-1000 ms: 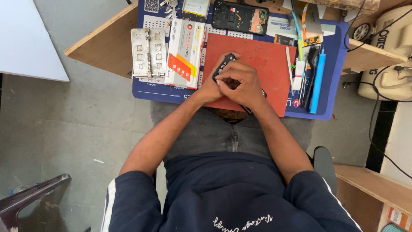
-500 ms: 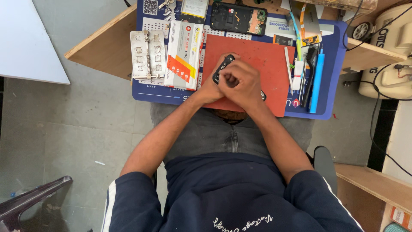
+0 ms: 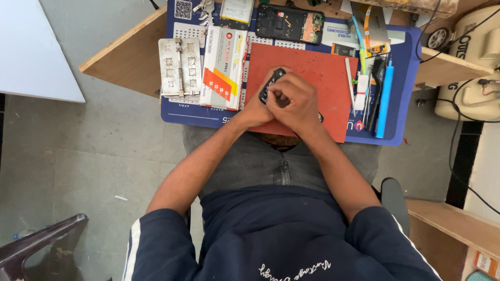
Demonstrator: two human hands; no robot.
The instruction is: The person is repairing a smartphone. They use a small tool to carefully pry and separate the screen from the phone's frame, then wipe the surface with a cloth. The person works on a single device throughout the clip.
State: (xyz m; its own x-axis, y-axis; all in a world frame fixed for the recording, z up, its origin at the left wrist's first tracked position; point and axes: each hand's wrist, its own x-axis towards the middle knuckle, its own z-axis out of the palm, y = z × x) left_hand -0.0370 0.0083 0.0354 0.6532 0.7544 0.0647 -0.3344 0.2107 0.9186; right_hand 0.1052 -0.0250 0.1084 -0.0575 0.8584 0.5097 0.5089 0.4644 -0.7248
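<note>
From the head view, my hands meet over the red rectangular rubber work mat [image 3: 307, 70], which lies on a blue printed repair mat [image 3: 401, 78] on the wooden tabletop [image 3: 130, 57]. My left hand [image 3: 258, 106] and my right hand [image 3: 294, 104] are pressed close together, fingers curled in, gripping a small black oblong phone part [image 3: 272, 83] whose upper end sticks out above my knuckles, over the red mat's left half. Left of the red mat lies a white flat box with an orange stripe [image 3: 223, 67], and further left a grey metal holding jig [image 3: 179, 67]. Above the red mat rests an opened black phone frame [image 3: 289, 23]. Right of the red mat lie a white spudger [image 3: 350, 78], a black brush [image 3: 376, 83] and a blue slim tool [image 3: 384, 101].
</note>
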